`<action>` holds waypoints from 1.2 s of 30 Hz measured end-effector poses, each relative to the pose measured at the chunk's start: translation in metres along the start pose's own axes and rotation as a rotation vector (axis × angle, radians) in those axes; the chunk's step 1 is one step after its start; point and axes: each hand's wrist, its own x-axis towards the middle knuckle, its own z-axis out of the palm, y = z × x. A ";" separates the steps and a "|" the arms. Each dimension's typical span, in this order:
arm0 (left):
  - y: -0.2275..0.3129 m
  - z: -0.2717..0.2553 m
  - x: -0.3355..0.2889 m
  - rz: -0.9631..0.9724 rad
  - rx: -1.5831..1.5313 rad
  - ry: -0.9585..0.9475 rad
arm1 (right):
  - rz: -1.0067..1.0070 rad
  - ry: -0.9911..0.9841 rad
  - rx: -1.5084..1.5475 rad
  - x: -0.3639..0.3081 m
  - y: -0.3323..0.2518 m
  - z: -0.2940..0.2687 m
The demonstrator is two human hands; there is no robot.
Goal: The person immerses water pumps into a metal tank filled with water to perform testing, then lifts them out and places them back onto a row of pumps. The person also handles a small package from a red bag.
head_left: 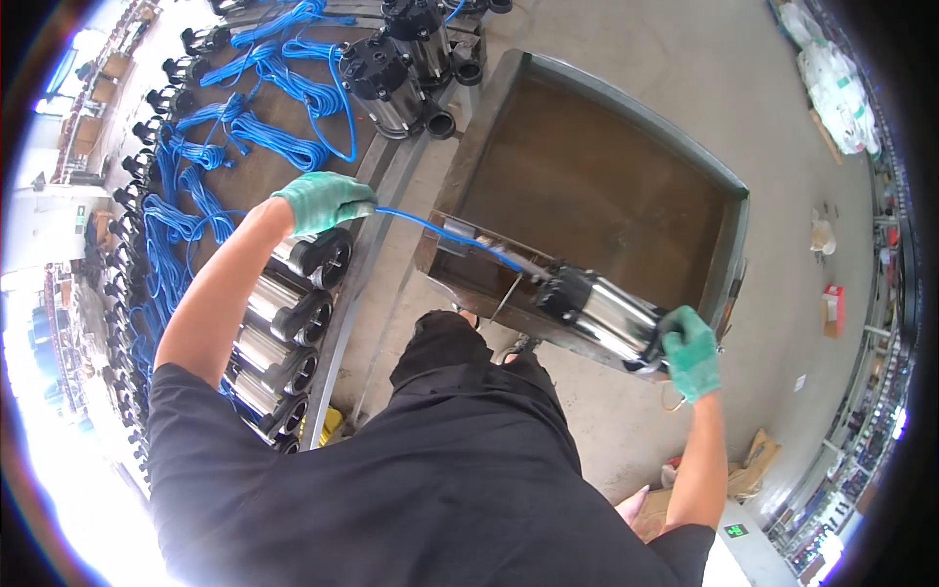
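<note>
The biggest thing I have under me is the rusty metal tank (724,210), a green-rimmed open box filling the one-to-three o'clock part of the view; its floor looks brown and bare, and I cannot tell whether any liquid stands in it. Its near wall, I judge, serves as a rest for the work piece.

At nine to eleven o'clock runs a long rack (386,186) loaded with finished pumps (284,313), steel cylinders lying side by side with black ends toward me, their blue cables (264,137) coiled behind them so each lead stays with its own unit. Two more upright pumps (391,78) stand at twelve o'clock.

The pump in hand (597,313) lies tilted across the tank's near edge at about four o'clock from centre, black head toward the tank and shiny body toward me. My right hand (691,350), in a green glove, is closed around its near end, probably carrying the weight and steering it.

My left hand (326,200), also green-gloved, is at ten o'clock, fist closed on that pump's blue cable (440,231). The lead runs fairly taut from the fist to the pump head, which I take as keeping it out of the tank and untangled from the rack.
</note>
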 end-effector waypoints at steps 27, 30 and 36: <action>0.124 0.094 0.188 -0.436 -0.345 0.211 | 0.115 0.003 -0.596 0.202 0.063 0.102; 0.128 0.091 0.189 -0.461 -0.299 0.177 | 0.111 0.039 -0.568 0.208 0.066 0.118; 0.135 0.090 0.194 -0.560 -0.285 0.149 | 0.169 0.032 -0.533 0.201 0.065 0.129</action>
